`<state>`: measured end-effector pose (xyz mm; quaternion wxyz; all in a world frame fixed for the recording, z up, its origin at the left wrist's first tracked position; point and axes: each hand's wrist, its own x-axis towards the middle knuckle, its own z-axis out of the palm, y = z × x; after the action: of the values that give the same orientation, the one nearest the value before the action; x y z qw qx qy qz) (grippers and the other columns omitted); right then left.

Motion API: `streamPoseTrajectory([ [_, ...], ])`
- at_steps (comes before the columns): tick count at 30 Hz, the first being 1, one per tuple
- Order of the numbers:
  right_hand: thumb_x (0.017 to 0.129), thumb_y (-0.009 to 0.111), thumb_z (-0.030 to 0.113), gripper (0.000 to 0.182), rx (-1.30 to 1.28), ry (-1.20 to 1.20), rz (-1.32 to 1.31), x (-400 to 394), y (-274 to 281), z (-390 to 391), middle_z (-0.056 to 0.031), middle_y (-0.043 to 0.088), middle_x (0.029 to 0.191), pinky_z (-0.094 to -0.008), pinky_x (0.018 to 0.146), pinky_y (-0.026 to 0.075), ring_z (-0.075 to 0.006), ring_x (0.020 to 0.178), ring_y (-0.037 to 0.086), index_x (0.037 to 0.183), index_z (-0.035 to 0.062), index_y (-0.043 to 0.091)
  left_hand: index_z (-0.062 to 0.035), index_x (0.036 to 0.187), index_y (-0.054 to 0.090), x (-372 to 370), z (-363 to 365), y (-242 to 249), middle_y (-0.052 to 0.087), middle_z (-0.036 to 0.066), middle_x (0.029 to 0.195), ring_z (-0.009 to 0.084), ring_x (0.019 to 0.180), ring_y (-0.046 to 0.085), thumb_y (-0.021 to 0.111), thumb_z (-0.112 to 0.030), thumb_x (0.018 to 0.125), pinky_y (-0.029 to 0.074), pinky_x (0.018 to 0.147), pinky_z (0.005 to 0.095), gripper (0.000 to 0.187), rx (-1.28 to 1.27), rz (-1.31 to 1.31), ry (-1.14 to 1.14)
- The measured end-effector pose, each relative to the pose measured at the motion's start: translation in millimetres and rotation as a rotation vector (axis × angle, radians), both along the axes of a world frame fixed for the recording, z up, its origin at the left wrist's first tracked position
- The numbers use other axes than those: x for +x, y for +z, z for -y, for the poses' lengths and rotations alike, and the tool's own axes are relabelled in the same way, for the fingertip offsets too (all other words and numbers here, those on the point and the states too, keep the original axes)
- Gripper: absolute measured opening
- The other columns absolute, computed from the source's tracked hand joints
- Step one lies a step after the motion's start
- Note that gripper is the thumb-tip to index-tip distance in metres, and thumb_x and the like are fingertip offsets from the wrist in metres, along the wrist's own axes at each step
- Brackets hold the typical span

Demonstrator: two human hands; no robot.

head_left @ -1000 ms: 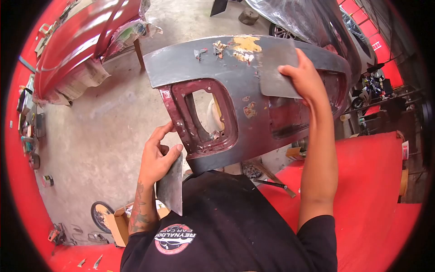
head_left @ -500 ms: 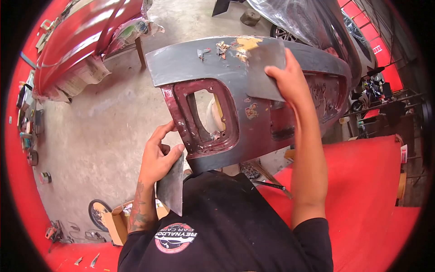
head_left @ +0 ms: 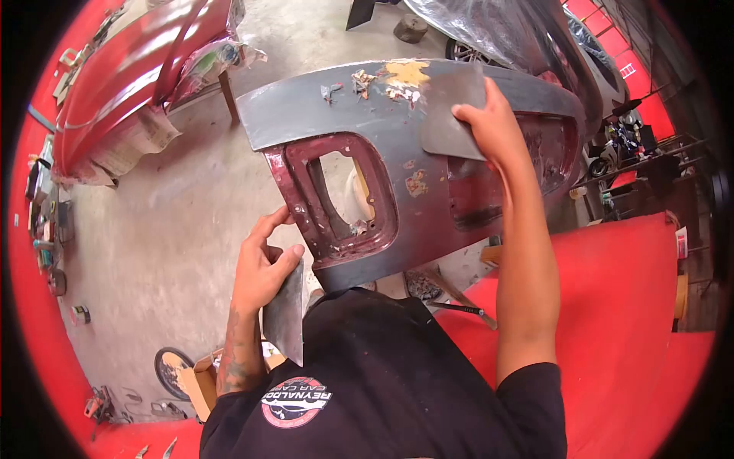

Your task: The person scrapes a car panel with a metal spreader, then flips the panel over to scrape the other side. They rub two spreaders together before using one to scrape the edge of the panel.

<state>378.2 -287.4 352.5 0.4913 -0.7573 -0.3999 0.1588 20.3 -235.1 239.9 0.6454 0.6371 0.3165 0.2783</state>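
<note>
A grey-primed car trunk lid (head_left: pixel 294 115) with dark red recesses lies in front of me. My right hand (head_left: pixel 495 126) holds a flat, thin grey scraper plate (head_left: pixel 445 115) over its upper middle, thumb on the near face. The plate's left edge is beside loose white flakes (head_left: pixel 404 95) and a bare yellowish patch (head_left: pixel 407 73). More peeled paint flakes (head_left: pixel 362 83) sit to the left. Lower left, my left hand (head_left: pixel 264 271) grips a second thin grey plate (head_left: pixel 286 321) under the thumb, its fingers reaching the lid's left edge. Some left fingertips are hidden.
A shiny red car panel (head_left: pixel 145 76) with masking paper stands at upper left. Behind the lid is a plastic-covered car (head_left: pixel 497 30). A cardboard box (head_left: pixel 200 386) is on the floor at lower left, and a red surface (head_left: pixel 596 298) spreads at right.
My right hand has drawn the plate slightly right across the lid, uncovering white flakes beside the yellowish patch. The whole view has shifted a little; my left hand keeps its place by the edge.
</note>
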Motion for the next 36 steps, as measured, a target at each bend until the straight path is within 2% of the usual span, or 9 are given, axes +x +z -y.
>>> streamPoseTrajectory([
  [9,0.071,0.063,0.007,0.054,-0.033,-0.006,0.335,3,-1,-21,-0.0207,0.064,0.105,-0.0339,0.085,0.049,-0.0282,0.095,0.063,0.122,-0.0057,0.049,0.0019,0.137,0.047,-4,-4,3,0.054,0.009,0.123,0.0027,0.059,0.050,0.065,-0.007,0.080,0.042,0.053,0.0202,0.060,-0.027,0.030,-0.019],
  [11,0.072,0.062,0.008,0.054,0.060,0.046,-0.002,-13,4,-14,-0.0232,0.063,0.104,-0.0334,0.086,0.048,-0.0309,0.095,0.062,0.122,-0.0069,0.048,0.0016,0.137,0.047,-5,-1,4,0.054,0.008,0.123,0.0025,0.058,0.050,0.066,-0.009,0.080,0.042,0.052,0.0202,0.061,-0.047,-0.004,-0.010],
  [17,0.072,0.061,0.005,0.050,0.008,0.011,0.223,-13,-3,-44,-0.0191,0.065,0.099,-0.0330,0.076,0.050,-0.0219,0.084,0.062,0.120,-0.0048,0.049,0.0006,0.138,0.046,-2,-3,5,0.054,0.007,0.123,0.0023,0.058,0.048,0.068,-0.010,0.080,0.041,0.052,0.0201,0.062,-0.009,-0.010,-0.030],
  [21,0.073,0.061,0.010,0.053,0.069,0.074,-0.035,-23,2,-33,-0.0243,0.062,0.095,-0.0330,0.076,0.051,-0.0254,0.085,0.063,0.122,-0.0078,0.046,0.0008,0.137,0.047,0,1,6,0.054,0.007,0.123,0.0026,0.058,0.049,0.068,-0.010,0.080,0.041,0.052,0.0201,0.062,-0.026,-0.005,0.009],
  [23,0.075,0.064,0.006,0.052,-0.016,0.018,0.212,-18,-5,-58,-0.0160,0.063,0.108,-0.0314,0.080,0.050,-0.0203,0.091,0.060,0.123,-0.0048,0.048,0.0009,0.138,0.046,-1,1,7,0.054,0.007,0.123,0.0027,0.058,0.049,0.068,-0.010,0.080,0.041,0.051,0.0201,0.062,-0.007,-0.026,0.007],
  [27,0.075,0.066,0.008,0.053,-0.001,-0.022,0.369,-12,4,-64,-0.0154,0.062,0.105,-0.0313,0.078,0.049,-0.0199,0.094,0.059,0.123,-0.0064,0.048,-0.0002,0.138,0.046,0,0,1,0.054,0.007,0.124,0.0026,0.056,0.047,0.068,-0.009,0.080,0.040,0.050,0.0200,0.063,-0.010,0.000,-0.007],
  [28,0.072,0.063,0.010,0.060,0.034,-0.019,0.227,-7,10,-49,-0.0248,0.060,0.113,-0.0363,0.086,0.049,-0.0293,0.100,0.062,0.126,-0.0098,0.045,-0.0004,0.138,0.046,0,0,-1,0.054,0.007,0.124,0.0022,0.055,0.046,0.068,-0.009,0.080,0.039,0.049,0.0199,0.063,-0.033,0.017,0.010],
  [34,0.073,0.063,0.007,0.045,0.001,-0.034,-0.063,-1,21,11,-0.0149,0.065,0.098,-0.0305,0.075,0.050,-0.0214,0.085,0.061,0.115,-0.0054,0.052,0.0055,0.138,0.044,-2,-2,7,0.053,0.009,0.125,0.0024,0.066,0.049,0.063,-0.008,0.081,0.040,0.056,0.0196,0.062,-0.021,-0.041,-0.014],
  [36,0.073,0.062,0.006,0.044,0.024,0.018,0.078,-3,6,-7,-0.0145,0.065,0.098,-0.0306,0.073,0.050,-0.0207,0.082,0.061,0.114,-0.0049,0.052,0.0039,0.138,0.045,-1,-3,3,0.054,0.008,0.124,0.0017,0.059,0.046,0.065,-0.009,0.080,0.039,0.052,0.0194,0.063,-0.027,-0.029,-0.010],
])
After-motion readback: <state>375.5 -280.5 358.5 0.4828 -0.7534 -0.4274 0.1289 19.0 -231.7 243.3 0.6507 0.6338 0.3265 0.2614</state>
